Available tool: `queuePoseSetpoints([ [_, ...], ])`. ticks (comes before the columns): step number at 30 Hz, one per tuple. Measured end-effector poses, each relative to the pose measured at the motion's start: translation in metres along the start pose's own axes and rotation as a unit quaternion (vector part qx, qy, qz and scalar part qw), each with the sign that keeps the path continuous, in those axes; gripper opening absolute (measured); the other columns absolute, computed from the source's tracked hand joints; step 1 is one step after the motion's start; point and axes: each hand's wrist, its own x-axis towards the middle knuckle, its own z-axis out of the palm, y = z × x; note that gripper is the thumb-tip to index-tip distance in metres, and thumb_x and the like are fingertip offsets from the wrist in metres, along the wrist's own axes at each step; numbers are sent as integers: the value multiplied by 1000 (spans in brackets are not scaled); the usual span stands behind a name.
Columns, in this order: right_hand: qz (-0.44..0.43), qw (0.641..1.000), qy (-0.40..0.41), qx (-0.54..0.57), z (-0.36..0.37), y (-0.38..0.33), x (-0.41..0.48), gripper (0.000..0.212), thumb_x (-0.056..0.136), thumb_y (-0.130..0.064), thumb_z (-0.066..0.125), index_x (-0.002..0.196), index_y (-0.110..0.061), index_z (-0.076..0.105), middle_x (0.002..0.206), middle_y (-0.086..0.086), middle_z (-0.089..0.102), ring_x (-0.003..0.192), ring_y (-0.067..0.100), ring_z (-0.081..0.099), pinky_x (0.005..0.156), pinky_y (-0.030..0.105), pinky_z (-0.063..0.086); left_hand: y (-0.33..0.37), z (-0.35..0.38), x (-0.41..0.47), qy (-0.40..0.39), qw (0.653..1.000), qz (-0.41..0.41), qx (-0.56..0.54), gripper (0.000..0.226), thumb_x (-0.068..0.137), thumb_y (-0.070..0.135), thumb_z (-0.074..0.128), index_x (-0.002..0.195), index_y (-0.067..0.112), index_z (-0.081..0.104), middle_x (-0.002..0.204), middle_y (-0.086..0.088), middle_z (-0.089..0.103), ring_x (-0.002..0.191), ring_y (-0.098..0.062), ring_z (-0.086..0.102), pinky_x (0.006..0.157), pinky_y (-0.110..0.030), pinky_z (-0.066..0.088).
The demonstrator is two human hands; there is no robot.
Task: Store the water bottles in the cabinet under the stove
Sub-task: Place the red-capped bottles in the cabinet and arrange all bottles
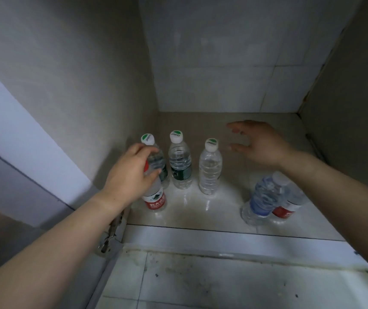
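**Left hand on an upright bottle, right hand free above the floor**

The left hand comes into the cabinet from the lower left of the frame. Its fingers are curled around the shoulder of the red-label water bottle, just under the cap. This bottle is upright, with its long axis vertical. Its base seems to rest on the cabinet floor, near the front edge and close to the left wall.

Directly behind it, almost touching, stands the dark-label bottle at the wall. To the right of that one, in one row, stand the second dark-label bottle and the unlabelled bottle. All three are upright.

The right hand hovers in the right centre of the frame. Its fingers are spread and hold nothing. Below its forearm, in the lower right, the blue-label bottle and the second red-label bottle stand side by side and touch each other.

In my judgement, the next move depends on the held bottle and the bottle behind it. The grip is from above and from the front. If the hand pushes the bottle deeper, it will meet the dark-label bottle at the wall. The free floor is to the right, in front of the row. The left hand is clearly the nearer one for this bottle. For the right hand, the two bottles under its forearm lie toward the bottom of the frame from its fingers, so it would have to pull back to reach them.
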Motion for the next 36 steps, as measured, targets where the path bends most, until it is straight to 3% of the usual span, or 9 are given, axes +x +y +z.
queuePoseSetpoints([
  [4,46,998,-20,-23,-38,35,-43,50,84,-31,64,129,-15,51,127,11,56,115,24,54,88,21,35,41,3,19,-8,996,84,35,50,79,28,68,125,17,53,129,-10,51,117,-31,49,92,-41,45],
  [7,83,995,-44,-41,-52,62,-76,49,84,-35,63,127,-15,53,129,8,55,114,23,53,85,17,32,90,20,30,-39,989,146,-4,50,77,28,70,123,17,54,122,-10,54,112,-30,53,90,-35,43],
  [11,89,993,-67,-48,-54,87,-110,45,83,-33,65,123,-14,56,121,12,59,108,27,56,92,28,43,153,48,36,-112,970,209,-50,53,79,35,68,127,22,49,126,-4,52,113,-22,53,91,-32,44],
  [13,74,995,-58,-45,-49,95,-120,42,82,-29,67,120,-14,57,113,13,62,100,27,58,87,32,46,177,59,39,-134,963,225,-64,55,79,37,68,129,23,48,126,-3,52,111,-21,54,90,-34,46],
  [18,58,998,-30,-12,-34,104,-131,52,80,-21,69,128,-15,48,117,12,56,101,28,57,84,38,49,208,81,40,-165,960,215,-72,42,80,27,68,120,19,56,115,-5,59,102,-23,58,86,-36,46],
  [24,41,999,2,31,-29,104,-134,44,81,-14,67,122,-10,53,112,12,57,99,28,57,86,39,50,210,80,32,-142,969,177,-97,33,77,15,70,110,16,64,105,-6,66,96,-23,60,82,-36,48],
  [26,32,999,2,22,-27,100,-134,42,82,-15,66,122,-11,53,109,12,56,96,29,57,83,42,51,202,77,27,-137,972,167,-94,31,79,15,69,109,16,63,106,-8,65,96,-25,60,83,-37,48],
  [31,0,1000,1,5,-23,71,-113,43,84,-18,63,125,-11,51,112,12,55,99,29,56,84,32,44,156,55,9,-106,983,130,-75,33,82,18,67,115,15,59,110,-8,63,98,-26,59,81,-33,46],
  [36,-18,999,-11,27,-5,36,-92,43,85,-20,63,125,-10,51,111,13,56,100,30,56,85,32,43,117,30,-2,-97,989,110,-23,37,83,18,66,119,18,57,115,-6,62,103,-27,58,79,-30,43],
])
